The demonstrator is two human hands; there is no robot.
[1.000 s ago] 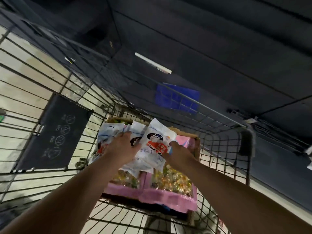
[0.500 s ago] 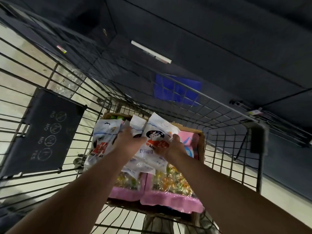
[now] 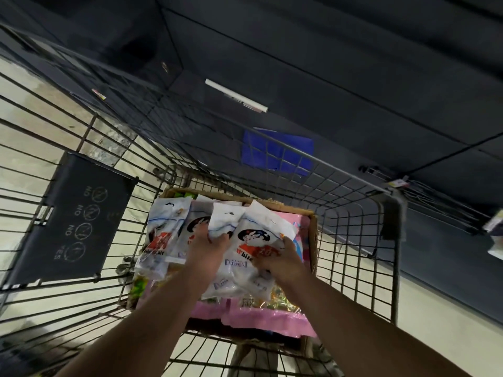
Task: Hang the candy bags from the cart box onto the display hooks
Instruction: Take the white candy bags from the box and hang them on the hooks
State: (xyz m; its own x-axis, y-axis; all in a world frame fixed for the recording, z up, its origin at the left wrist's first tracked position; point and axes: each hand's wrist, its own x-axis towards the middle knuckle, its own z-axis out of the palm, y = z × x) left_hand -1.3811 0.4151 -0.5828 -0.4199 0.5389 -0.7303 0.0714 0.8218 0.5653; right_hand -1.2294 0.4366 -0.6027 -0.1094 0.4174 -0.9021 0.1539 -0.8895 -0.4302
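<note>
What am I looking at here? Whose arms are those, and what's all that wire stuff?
There is no machine here, just a person. The camera sits on their head and looks down, so you see their own two arms. The wire bars are a shopping cart. Inside it stands a cardboard box with pink packs of sweets. The left hand and right hand both hold a bunch of white candy bags with a rabbit picture, over the box. The black sign on the cart reads NO and YES.
</note>
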